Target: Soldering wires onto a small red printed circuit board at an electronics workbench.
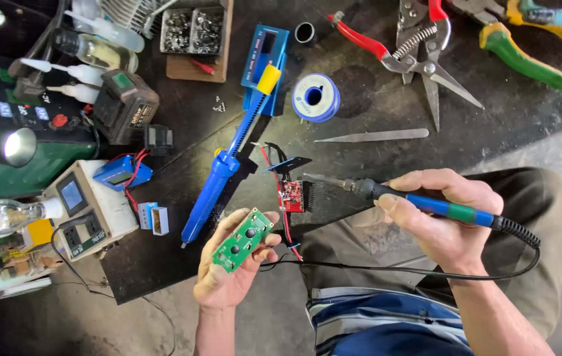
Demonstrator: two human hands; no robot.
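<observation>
The green circuit board was a small rectangular board with black round parts on its upper face; it lay tilted across the palm and fingers of your left hand, near the near edge of the dark worktop. The soldering iron had a blue handle with a green band and a black cord trailing right, then looping back leftward below your hands. Its metal tip pointed left toward a small red circuit board, which sat on the worktop edge with red and black wires running down from it.

Just left of the red board lay a blue desoldering pump with a yellow plunger knob, angled from far right to near left. Farther off sat a blue-and-white solder spool, a pair of metal tweezers, and red-handled snips. At far left stood a lit torch and a bare light bulb. Nothing stood between the iron's tip and the red board.

Your left hand was palm-up, fingers curled loosely round the green board, thumb on its right edge. Your right hand was closed round the iron's handle in a pen-like grip, wrist coming in from the near right.
</observation>
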